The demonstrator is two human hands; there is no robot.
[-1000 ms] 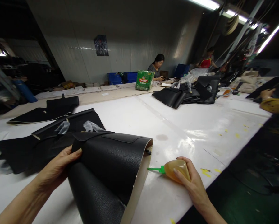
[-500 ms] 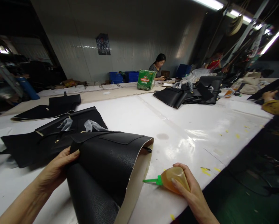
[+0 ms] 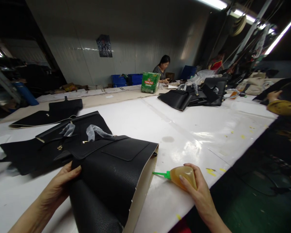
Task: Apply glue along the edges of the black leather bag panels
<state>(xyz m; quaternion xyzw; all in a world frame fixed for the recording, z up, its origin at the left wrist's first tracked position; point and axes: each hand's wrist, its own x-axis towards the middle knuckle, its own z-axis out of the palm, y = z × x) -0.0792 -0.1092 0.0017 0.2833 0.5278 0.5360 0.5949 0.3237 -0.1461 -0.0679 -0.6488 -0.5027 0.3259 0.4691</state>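
My left hand [image 3: 66, 181] grips the side of a black leather bag body [image 3: 113, 168], thumb on top and fingers hidden beneath. The bag's open end faces right and shows a pale lining [image 3: 145, 181] along its edge. In my right hand [image 3: 200, 187] is a squeeze bottle [image 3: 183, 177] of amber liquid, lying sideways with its green nozzle [image 3: 161, 174] pointing left. The nozzle's tip is at the pale edge of the opening; whether it touches, I cannot tell. Plastic-wrapped handles [image 3: 97, 131] lie just behind the bag.
Black bag pieces [image 3: 60, 113] lie at the left on the white table [image 3: 135, 113]. More black bags [image 3: 191, 95] sit at the back right, near a green Tsingtao box [image 3: 149, 82]. One person sits behind it; a co-worker's yellow sleeve [image 3: 284, 106] reaches in at the right.
The bottle has moved slightly up, its nozzle tip shifting up along the bag's edge. My left hand and its side of the bag sit a little lower. The view has shifted slightly.
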